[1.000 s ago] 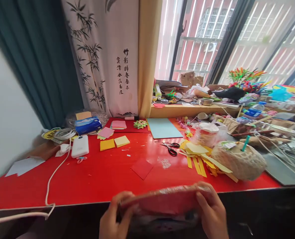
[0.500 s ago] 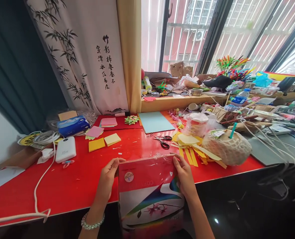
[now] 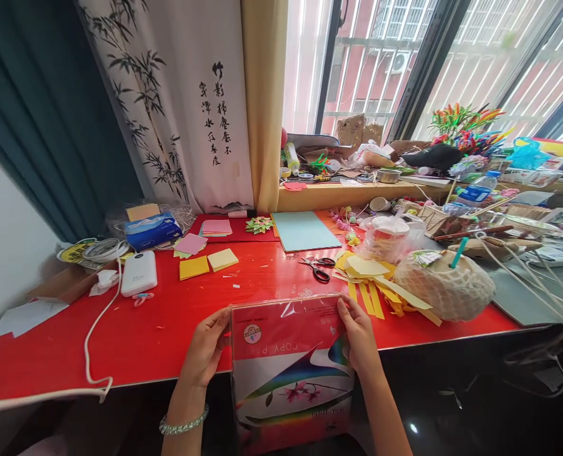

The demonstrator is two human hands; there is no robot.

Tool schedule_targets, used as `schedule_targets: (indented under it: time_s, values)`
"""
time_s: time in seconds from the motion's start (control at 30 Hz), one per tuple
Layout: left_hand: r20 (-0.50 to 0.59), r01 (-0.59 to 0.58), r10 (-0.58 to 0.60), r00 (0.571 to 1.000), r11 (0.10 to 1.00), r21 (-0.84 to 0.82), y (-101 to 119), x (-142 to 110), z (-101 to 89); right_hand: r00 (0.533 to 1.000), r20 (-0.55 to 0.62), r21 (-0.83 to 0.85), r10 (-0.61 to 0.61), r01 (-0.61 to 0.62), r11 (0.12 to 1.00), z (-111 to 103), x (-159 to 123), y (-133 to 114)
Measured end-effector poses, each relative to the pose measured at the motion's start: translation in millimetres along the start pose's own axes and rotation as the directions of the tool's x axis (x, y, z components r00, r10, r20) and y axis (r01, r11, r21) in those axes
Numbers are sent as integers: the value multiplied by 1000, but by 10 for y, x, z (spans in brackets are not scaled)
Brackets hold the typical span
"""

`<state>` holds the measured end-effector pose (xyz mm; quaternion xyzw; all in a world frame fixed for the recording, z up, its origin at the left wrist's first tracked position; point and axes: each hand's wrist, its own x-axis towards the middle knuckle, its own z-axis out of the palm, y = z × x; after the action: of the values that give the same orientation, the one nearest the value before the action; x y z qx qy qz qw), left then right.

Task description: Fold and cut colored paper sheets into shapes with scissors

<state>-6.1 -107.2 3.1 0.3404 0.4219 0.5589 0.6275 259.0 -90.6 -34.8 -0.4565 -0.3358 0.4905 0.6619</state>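
A pack of copy paper [image 3: 293, 373] in shiny clear wrap, with a red and white cover, hangs upside down in front of the table's edge. My left hand [image 3: 206, 345] grips its upper left corner between thumb and fingers, a beaded bracelet on the wrist. At the upper right corner my right hand [image 3: 360, 332] is closed on the same pack. Just beyond the pack lie black-handled scissors [image 3: 320, 269], blades pointing left. Yellow paper strips and scraps [image 3: 369, 282] are heaped to their right. Yellow and cream paper squares [image 3: 208, 264] lie to the left.
The red table [image 3: 181, 342] carries a white power bank [image 3: 139, 273] with a cable, a blue tissue pack [image 3: 152, 231], light blue sheets [image 3: 304, 231] and a folded paper flower [image 3: 259, 225]. On the right sit a netted coconut [image 3: 445, 285] with a straw and much clutter.
My view has shifted, so the table's things appear further right. The pack is tilted slightly differently, its cover showing more clearly; both hands keep hold of its upper corners.
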Motion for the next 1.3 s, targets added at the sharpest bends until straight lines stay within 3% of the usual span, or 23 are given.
schedule_targets:
  time_s: [0.4,0.67,0.93,1.1,1.2,1.3]
  values:
    - [15,0,-1,1000,1000,26,-11,-1,-32,1000,-4,-28,-15,15,999,-20,15,25]
    - [-33,-55,58,998,996,75,-16,-20,-16,1000,-4,-29,-23,23,999,-26,0,14]
    - [-29,-53,53,998,998,26,-10,-55,-9,1000,-19,3,-12,12,1000,10,-32,-36]
    - [3,-26,26,1000,989,146,-4,-111,-5,985,-101,-28,-141,139,990,-73,-155,-6]
    - [112,-35,7,994,968,249,-4,-145,11,969,-16,-69,-245,244,967,-195,-260,15]
    - [181,-71,21,983,959,274,-20,-166,14,967,131,-130,-220,237,963,-278,-327,18]
